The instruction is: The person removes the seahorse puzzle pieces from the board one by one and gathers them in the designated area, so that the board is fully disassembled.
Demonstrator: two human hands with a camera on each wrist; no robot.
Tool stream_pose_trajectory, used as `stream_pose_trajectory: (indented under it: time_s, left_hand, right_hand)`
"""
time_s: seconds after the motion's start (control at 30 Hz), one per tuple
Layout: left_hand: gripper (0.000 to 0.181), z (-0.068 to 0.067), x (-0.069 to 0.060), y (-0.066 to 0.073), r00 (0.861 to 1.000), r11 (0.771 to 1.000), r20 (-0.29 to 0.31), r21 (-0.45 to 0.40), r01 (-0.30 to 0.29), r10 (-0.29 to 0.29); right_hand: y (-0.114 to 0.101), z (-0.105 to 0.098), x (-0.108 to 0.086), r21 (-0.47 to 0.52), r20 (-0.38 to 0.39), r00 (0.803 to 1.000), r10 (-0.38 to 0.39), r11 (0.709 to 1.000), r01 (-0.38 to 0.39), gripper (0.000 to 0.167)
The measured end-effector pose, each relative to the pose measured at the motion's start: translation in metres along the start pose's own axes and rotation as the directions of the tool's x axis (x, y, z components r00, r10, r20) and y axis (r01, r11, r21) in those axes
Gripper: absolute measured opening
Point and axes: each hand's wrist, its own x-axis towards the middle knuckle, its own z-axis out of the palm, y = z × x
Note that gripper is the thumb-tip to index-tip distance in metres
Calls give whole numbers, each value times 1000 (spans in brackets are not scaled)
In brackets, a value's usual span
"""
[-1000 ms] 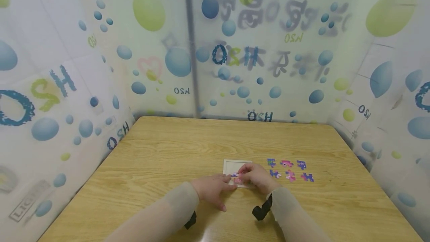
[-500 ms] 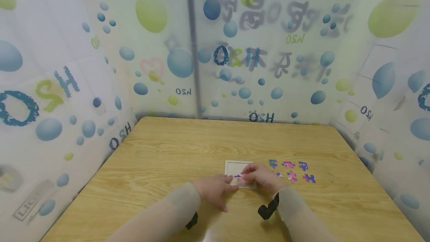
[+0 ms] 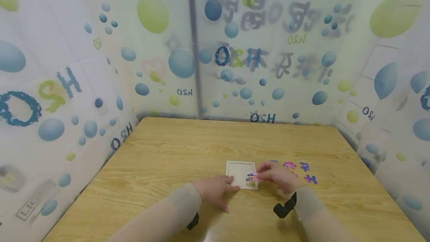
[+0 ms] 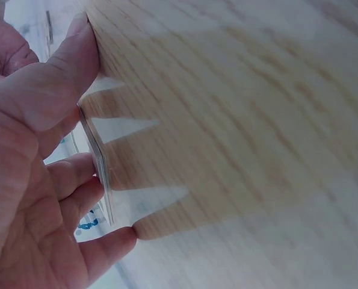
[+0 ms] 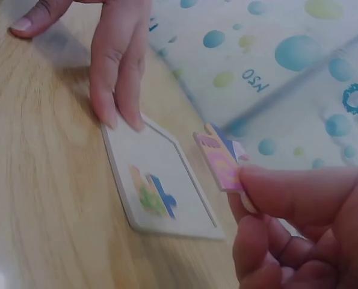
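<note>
A shallow white puzzle tray (image 3: 237, 169) lies flat on the table. My left hand (image 3: 215, 191) rests its outstretched fingertips on the tray's left side, thumb spread away. Between thumb and fingers, my right hand (image 3: 279, 177) pinches a pink, orange and blue jigsaw piece (image 5: 218, 161), held up off the tray near its right edge. Another jigsaw piece (image 5: 150, 195), green, orange and blue, sits inside the tray at its near right corner. The left wrist view shows the left fingers against the tray's edge (image 4: 100, 165).
Right of the tray lie several loose jigsaw pieces, among them a pink one (image 3: 289, 165) and purple ones (image 3: 304, 166); my right hand partly covers some. The wooden table (image 3: 174, 145) meets a patterned curtain (image 3: 161, 47) at the back and sides.
My right hand has moved right from over the tray to its right edge, carrying the pinched jigsaw piece and uncovering the piece in the corner. The left hand stays on the tray.
</note>
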Motion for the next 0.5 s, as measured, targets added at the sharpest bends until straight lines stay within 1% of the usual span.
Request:
stream_pose_trajectory:
  time_s: [0.17, 0.3, 0.37, 0.5]
  left_hand:
    - [77, 1, 0, -1, 1000, 1000, 6, 0, -6, 6]
    - [77, 1, 0, -1, 1000, 1000, 9, -8, -5, 5]
    - [77, 1, 0, -1, 1000, 1000, 6, -5, -6, 6]
    - [77, 0, 0, 0, 1000, 1000, 4, 7, -12, 12]
  right_hand:
    - [6, -21, -7, -11, 33, 999, -20, 1000, 21, 16]
    - [9, -36, -14, -35, 43, 999, -20, 999, 22, 19]
    - [12, -43, -16, -47, 31, 999, -18, 999, 20, 20]
    - [20, -54, -21, -39, 6, 1000, -18, 999, 18, 16]
